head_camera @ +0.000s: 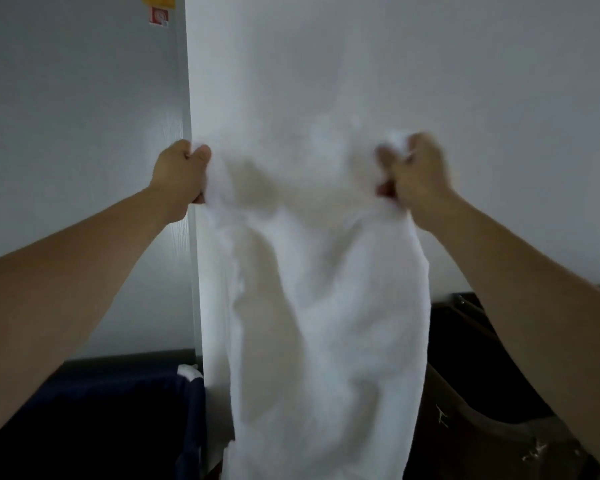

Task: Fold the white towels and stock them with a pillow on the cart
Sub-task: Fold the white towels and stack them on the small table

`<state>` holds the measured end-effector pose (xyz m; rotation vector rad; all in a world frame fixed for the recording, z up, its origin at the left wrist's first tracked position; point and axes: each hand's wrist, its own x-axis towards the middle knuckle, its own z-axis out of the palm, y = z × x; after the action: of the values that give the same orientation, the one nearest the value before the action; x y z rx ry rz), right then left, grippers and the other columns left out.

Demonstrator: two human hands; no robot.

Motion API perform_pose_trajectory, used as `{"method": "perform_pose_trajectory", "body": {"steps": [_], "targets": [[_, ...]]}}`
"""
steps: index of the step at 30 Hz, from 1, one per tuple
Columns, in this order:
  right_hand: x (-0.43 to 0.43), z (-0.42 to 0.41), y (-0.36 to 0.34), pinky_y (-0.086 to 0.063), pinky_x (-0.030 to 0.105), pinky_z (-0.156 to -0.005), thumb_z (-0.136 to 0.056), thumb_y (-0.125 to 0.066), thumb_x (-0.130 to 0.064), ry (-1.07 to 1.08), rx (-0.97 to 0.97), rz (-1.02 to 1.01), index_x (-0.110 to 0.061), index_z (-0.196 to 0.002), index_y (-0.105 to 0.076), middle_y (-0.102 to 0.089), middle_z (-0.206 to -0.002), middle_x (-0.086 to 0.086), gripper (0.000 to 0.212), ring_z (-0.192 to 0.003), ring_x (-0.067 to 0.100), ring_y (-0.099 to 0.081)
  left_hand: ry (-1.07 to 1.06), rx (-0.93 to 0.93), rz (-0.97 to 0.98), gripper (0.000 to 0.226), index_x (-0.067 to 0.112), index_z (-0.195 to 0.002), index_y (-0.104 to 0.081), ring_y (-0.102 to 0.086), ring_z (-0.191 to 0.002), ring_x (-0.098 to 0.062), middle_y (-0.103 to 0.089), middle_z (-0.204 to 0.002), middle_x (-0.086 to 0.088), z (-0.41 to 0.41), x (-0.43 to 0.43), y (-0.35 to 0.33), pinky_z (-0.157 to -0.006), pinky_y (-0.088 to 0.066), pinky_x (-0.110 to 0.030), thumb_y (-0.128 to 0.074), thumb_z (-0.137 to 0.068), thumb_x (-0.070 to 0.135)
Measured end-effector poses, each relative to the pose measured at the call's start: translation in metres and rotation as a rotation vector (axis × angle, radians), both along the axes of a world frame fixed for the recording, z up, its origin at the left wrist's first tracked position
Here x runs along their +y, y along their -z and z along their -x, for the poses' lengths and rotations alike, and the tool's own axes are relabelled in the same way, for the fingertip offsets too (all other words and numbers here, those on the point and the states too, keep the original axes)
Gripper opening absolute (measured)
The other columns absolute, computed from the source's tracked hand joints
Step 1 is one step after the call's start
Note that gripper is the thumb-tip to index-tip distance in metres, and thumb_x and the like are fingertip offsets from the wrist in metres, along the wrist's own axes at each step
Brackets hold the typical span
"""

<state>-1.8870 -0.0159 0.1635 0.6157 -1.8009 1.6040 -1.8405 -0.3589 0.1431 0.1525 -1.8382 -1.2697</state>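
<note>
Towel [312, 323] held up by its top edge, long axis vertical
Left hand [181, 174] and right hand [416, 171] each curl their fingers round an upper corner, well apart, with the top edge sagging between them; the blurred cloth hangs straight down before the white wall [361, 64] and runs past the bottom of the view. A grey panel [84, 116] stands to its left, a dark blue container [118, 410] lower left, dark furniture [471, 375] lower right, partly behind the right arm
</note>
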Motion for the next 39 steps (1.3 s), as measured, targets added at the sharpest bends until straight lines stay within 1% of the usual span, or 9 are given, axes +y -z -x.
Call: {"method": "perform_pose_trajectory", "body": {"steps": [4, 7, 11, 16, 18, 21, 26, 32, 39], "targets": [[0.005, 0.008, 0.002, -0.056, 0.053, -0.054, -0.087, -0.073, -0.029, 0.053, -0.045, 0.046, -0.019, -0.081, -0.046, -0.057, -0.068, 0.006, 0.03, -0.039, 0.016, -0.058, -0.068, -0.052, 0.026, 0.03, 0.016, -0.075, -0.05, -0.052, -0.047, -0.016, -0.052, -0.068, -0.003, -0.002, -0.014, 0.006, -0.032, -0.041, -0.019, -0.055, -0.099, 0.034], [0.007, 0.009, 0.007, -0.058, 0.053, -0.055, -0.088, -0.068, -0.034, 0.099, 0.009, 0.069, -0.023, -0.083, -0.045, -0.059, -0.056, -0.002, 0.026, -0.043, 0.021, -0.06, -0.077, 0.094, -0.076, 0.027, 0.021, -0.076, -0.05, -0.045, -0.032, -0.008, -0.048, -0.062, -0.002, 0.0, -0.005, 0.005, -0.031, -0.04, -0.021, -0.053, -0.1, 0.032], [0.015, 0.015, 0.017, -0.057, 0.039, -0.05, -0.091, -0.072, -0.027, 0.135, -0.217, -0.214, -0.012, -0.088, -0.052, -0.064, -0.071, 0.016, 0.025, -0.039, 0.016, -0.059, 0.023, -0.211, 0.048, 0.03, 0.016, -0.074, -0.053, -0.044, -0.033, -0.009, -0.046, -0.062, -0.005, -0.008, -0.008, 0.008, -0.033, -0.038, -0.019, -0.057, -0.1, 0.03], [-0.003, 0.01, -0.051, -0.054, 0.036, -0.045, -0.091, -0.065, -0.027, 0.045, 0.173, 0.319, -0.024, -0.083, -0.044, -0.059, -0.07, -0.007, 0.023, -0.045, 0.019, -0.064, -0.212, 0.322, 0.038, 0.027, 0.017, -0.081, -0.043, -0.062, -0.045, -0.02, -0.058, -0.067, -0.016, -0.008, 0.02, -0.057, -0.045, -0.045, -0.029, -0.042, -0.1, 0.037], [-0.003, 0.015, -0.039, -0.056, 0.039, -0.05, -0.094, -0.064, -0.026, 0.03, 0.046, 0.234, -0.024, -0.083, -0.042, -0.059, -0.071, -0.002, 0.024, -0.046, 0.022, -0.062, -0.137, 0.105, 0.057, 0.027, 0.015, -0.084, -0.046, -0.065, -0.048, -0.021, -0.059, -0.077, -0.013, -0.007, 0.019, -0.045, -0.042, -0.047, -0.026, -0.046, -0.102, 0.036], [0.012, 0.02, 0.0, -0.054, 0.034, -0.044, -0.095, -0.068, -0.021, -0.017, -0.403, -0.3, -0.01, -0.091, -0.051, -0.058, -0.073, 0.015, 0.02, -0.04, 0.017, -0.057, 0.151, -0.528, 0.045, 0.019, 0.009, -0.088, -0.055, -0.064, -0.066, -0.027, -0.053, -0.097, -0.014, -0.016, 0.0, -0.002, -0.041, -0.055, -0.028, -0.059, -0.1, 0.023], [0.011, 0.016, -0.016, -0.058, 0.048, -0.052, -0.088, -0.068, -0.035, 0.213, 0.014, -0.037, -0.027, -0.08, -0.044, -0.058, -0.052, -0.006, 0.027, -0.04, 0.022, -0.062, -0.116, 0.032, -0.028, 0.027, 0.013, -0.079, -0.054, -0.058, -0.033, -0.013, -0.05, -0.066, -0.002, -0.001, -0.002, -0.017, -0.051, -0.055, -0.036, -0.055, -0.101, 0.03], [0.022, 0.022, -0.002, -0.057, 0.062, -0.062, -0.089, -0.069, -0.031, 0.219, -0.103, -0.109, -0.021, -0.08, -0.047, -0.062, -0.06, 0.008, 0.026, -0.048, 0.032, -0.066, -0.095, 0.015, 0.059, 0.032, 0.016, -0.07, -0.049, -0.057, -0.031, -0.013, -0.052, -0.062, -0.003, 0.0, 0.004, -0.026, -0.032, -0.041, -0.018, -0.057, -0.098, 0.03], [0.021, 0.02, -0.003, -0.057, 0.061, -0.067, -0.088, -0.07, -0.029, 0.178, -0.098, -0.065, -0.019, -0.082, -0.049, -0.062, -0.063, 0.007, 0.023, -0.049, 0.033, -0.066, -0.107, -0.014, 0.047, 0.031, 0.014, -0.073, -0.051, -0.054, -0.029, -0.014, -0.055, -0.067, -0.003, -0.001, 0.002, -0.014, -0.033, -0.045, -0.023, -0.058, -0.098, 0.032]]}}
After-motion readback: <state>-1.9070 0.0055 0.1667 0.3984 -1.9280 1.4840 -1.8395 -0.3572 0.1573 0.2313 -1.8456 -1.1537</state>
